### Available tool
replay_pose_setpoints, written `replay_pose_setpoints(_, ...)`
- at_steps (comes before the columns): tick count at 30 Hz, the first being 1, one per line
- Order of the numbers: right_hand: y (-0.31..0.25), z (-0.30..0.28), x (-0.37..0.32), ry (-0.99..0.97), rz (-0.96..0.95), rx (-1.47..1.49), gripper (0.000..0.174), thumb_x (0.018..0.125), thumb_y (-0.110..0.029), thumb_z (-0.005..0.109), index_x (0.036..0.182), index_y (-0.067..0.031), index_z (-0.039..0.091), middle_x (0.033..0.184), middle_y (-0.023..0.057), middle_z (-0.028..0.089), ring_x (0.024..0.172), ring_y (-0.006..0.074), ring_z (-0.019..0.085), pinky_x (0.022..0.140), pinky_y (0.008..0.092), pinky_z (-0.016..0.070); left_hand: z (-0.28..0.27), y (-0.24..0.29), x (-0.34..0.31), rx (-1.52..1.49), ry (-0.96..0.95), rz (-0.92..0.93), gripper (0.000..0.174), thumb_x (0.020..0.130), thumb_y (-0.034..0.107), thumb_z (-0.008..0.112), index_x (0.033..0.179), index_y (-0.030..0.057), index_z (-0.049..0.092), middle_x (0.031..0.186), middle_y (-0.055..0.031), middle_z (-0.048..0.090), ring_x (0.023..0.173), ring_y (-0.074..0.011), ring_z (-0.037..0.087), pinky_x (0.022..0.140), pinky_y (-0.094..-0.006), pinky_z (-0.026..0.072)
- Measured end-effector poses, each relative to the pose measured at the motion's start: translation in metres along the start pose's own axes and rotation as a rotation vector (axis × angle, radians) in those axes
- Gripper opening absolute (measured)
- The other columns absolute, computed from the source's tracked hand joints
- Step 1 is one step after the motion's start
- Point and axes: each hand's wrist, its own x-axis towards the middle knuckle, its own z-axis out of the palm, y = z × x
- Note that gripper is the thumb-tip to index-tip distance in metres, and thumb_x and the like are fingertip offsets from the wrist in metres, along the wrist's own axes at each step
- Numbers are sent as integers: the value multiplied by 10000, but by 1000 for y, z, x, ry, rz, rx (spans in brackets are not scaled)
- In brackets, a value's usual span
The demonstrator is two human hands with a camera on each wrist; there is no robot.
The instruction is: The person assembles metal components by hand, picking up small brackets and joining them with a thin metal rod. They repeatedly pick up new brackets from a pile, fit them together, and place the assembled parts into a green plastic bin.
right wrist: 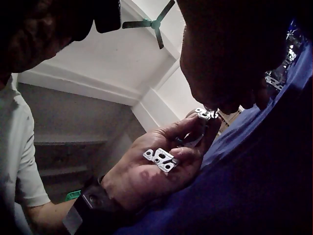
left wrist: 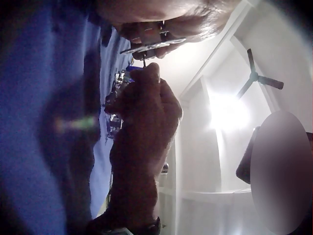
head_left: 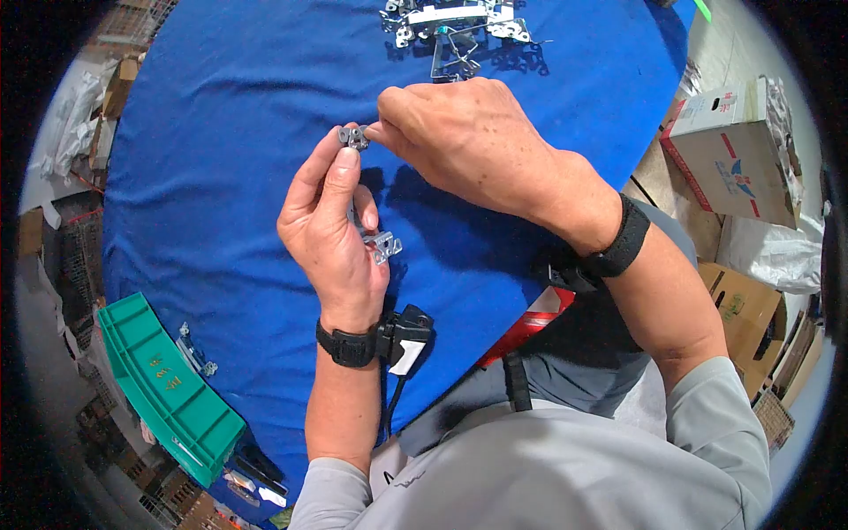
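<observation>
My left hand grips a metal bracket with flat, holed plates at both ends, one at the fingertips, the other beside the palm. In the right wrist view, the lower holed plate lies against the palm. My right hand, its fingers curled, meets the bracket's upper end. In the left wrist view the right fingertips pinch a thin, dark pin-like piece right at the bracket plate; its exact kind is hidden in shadow.
Blue cloth covers the table. Several metal brackets lie at the far edge. At the lower left, a green tray holds small brass-coloured pieces, with another metal bracket beside it. A cardboard box stands right of the table.
</observation>
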Motion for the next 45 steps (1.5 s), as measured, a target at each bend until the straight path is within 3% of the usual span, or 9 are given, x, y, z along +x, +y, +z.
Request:
replay_pose_setpoints(8,-3,-4,1,13,22,32,259,935,-266,579,807,-41,566,727,154,669,687,334,682,560,445,537,-1,-1,-2,35,-2,36,214,929,28,634,1136,-12,669,1012,-118,720,523,-43,511,417,-175,387)
replay_pose_setpoints(16,-1,0,1,30,40,96,230,918,-236,597,817,-29,584,742,164,668,717,356,678,601,459,541,4,-3,-2,24,38,52,216,918,34,650,1130,-4,673,1000,-110,719,617,-86,631,501,-168,500)
replay_pose_setpoints(20,-1,1,0,61,22,101,211,899,-221,611,820,-27,582,755,162,668,728,357,676,607,459,540,-1,-1,-2,33,-1,39,216,919,33,651,1130,-4,673,994,-107,719,608,-78,618,497,-169,494)
replay_pose_setpoints(22,0,3,-1,65,17,39,209,878,-205,671,812,-57,540,675,119,589,669,320,632,564,423,482,-2,-2,-2,36,-9,62,216,919,30,650,1131,-4,673,977,-98,719,589,-68,591,483,-170,477)
replay_pose_setpoints(25,-1,-2,1,13,67,65,224,894,-233,622,814,-25,595,769,161,661,728,359,672,598,463,536,1,-2,-3,64,33,50,211,918,26,650,1126,-4,677,961,-89,717,568,-63,563,469,-174,457)
replay_pose_setpoints(28,1,4,1,115,21,143,256,902,-253,624,788,-25,607,761,164,657,726,362,670,593,468,535,-1,-3,-2,61,20,68,208,917,27,652,1121,-3,679,958,-85,716,567,-65,562,473,-177,460)
replay_pose_setpoints(38,-1,5,1,130,32,134,250,909,-246,609,805,-20,591,749,161,651,714,370,664,590,474,535,-1,-4,-2,64,18,78,216,916,36,658,1128,-3,677,959,-88,717,587,-72,579,483,-182,467)
replay_pose_setpoints(43,0,3,1,0,76,65,238,907,-236,611,823,-16,575,760,165,651,738,375,665,606,477,537,-1,-1,-3,87,36,36,215,915,41,661,1125,0,678,959,-88,717,596,-78,588,492,-185,474)
replay_pose_setpoints(45,0,7,0,74,61,101,212,893,-212,643,824,-27,566,721,147,620,700,354,643,590,455,508,0,-2,-3,79,35,48,213,916,40,659,1125,1,679,958,-88,718,596,-78,589,492,-185,475)
